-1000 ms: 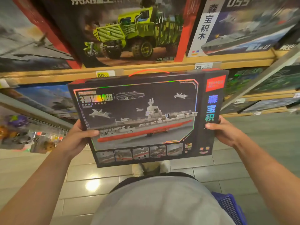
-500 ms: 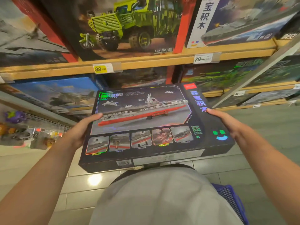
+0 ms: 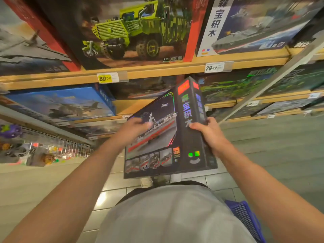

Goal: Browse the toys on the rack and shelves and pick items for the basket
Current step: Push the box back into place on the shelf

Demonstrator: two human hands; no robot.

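The ship box [image 3: 168, 137] was held tilted in front of the shelves [image 3: 157, 70], above the floor [image 3: 280, 155]. The right hand [image 3: 209, 133] gripped its right edge; the left hand [image 3: 133, 127] lay over its front face. On the upper shelf, the truck box [image 3: 133, 30] stood left of the warship box [image 3: 249, 25]. The jet box [image 3: 66, 104] sat on the lower shelf, left of the held box. The wire rack [image 3: 52, 148] stood at far left. The basket [image 3: 245, 220] sat at lower right, beside the person's right arm.

head cam, single view | worn high, facing forward and down toward wooden shelf [image 3: 157, 68] | close range, shelf edge above centre, floor tiles [image 3: 115, 192] below it | wide-angle distortion
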